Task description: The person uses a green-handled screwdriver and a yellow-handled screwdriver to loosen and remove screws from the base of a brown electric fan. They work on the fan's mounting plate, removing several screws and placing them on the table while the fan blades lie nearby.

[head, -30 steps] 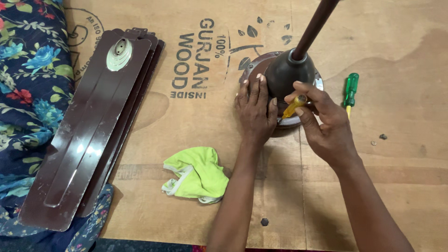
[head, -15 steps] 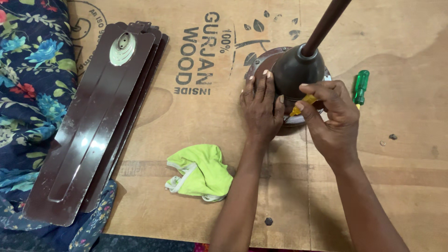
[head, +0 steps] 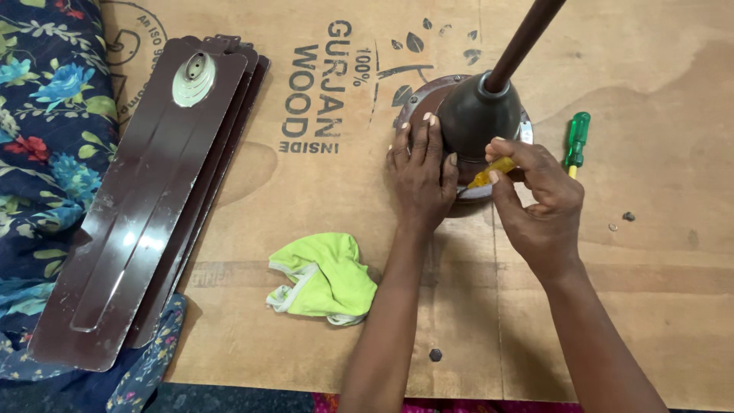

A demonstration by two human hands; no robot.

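A brown ceiling-fan motor [head: 428, 95] lies on a plywood board [head: 321, 191], with a dark bell-shaped canopy [head: 475, 115] and a brown down rod [head: 524, 42] rising from it. My left hand [head: 420, 180] presses flat on the motor's left side, fingers together. My right hand [head: 539, 203] grips a yellow-handled screwdriver [head: 489, 173], its tip hidden under the canopy's lower edge.
A stack of brown fan blades [head: 153, 191] lies at the left, partly on a floral cloth [head: 42, 138]. A green rag [head: 321, 279] sits near my left forearm. A green screwdriver [head: 575, 141] and small loose screws [head: 627, 216] lie right of the motor.
My right hand has turned a little around the yellow screwdriver, and its handle shows at a slightly different angle. My left hand stays pressed on the motor.
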